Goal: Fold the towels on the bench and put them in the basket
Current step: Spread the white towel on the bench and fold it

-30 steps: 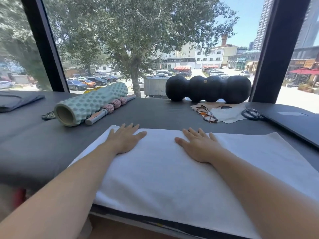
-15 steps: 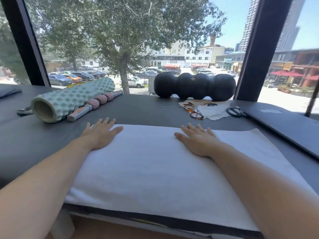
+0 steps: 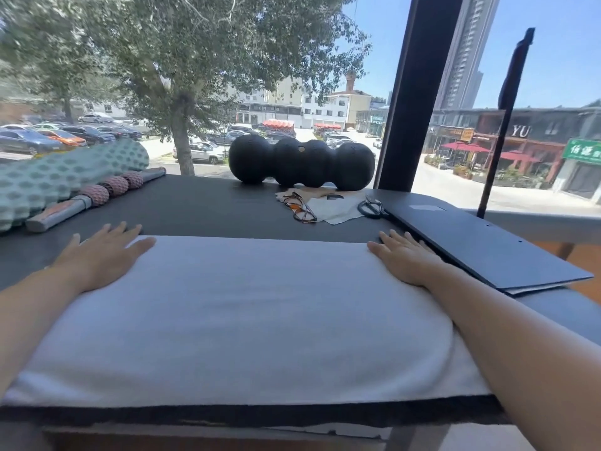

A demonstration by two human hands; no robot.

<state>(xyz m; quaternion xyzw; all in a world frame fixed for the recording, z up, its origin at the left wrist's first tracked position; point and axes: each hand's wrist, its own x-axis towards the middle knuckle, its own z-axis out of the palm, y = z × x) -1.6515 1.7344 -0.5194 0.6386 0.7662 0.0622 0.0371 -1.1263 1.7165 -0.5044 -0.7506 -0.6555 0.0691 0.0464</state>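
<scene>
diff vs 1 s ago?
Both hands slid outward along the towel's far edge: left hand to the left corner, right hand to the right corner. Both stay flat, gripping nothing. Towel stays spread on the bench.

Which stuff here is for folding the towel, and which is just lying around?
For the job: white towel, left hand, right hand, bench.

Just lying about: green foam roller, massage stick, black peanut roller, glasses, scissors, dark board. No basket in view.
</scene>
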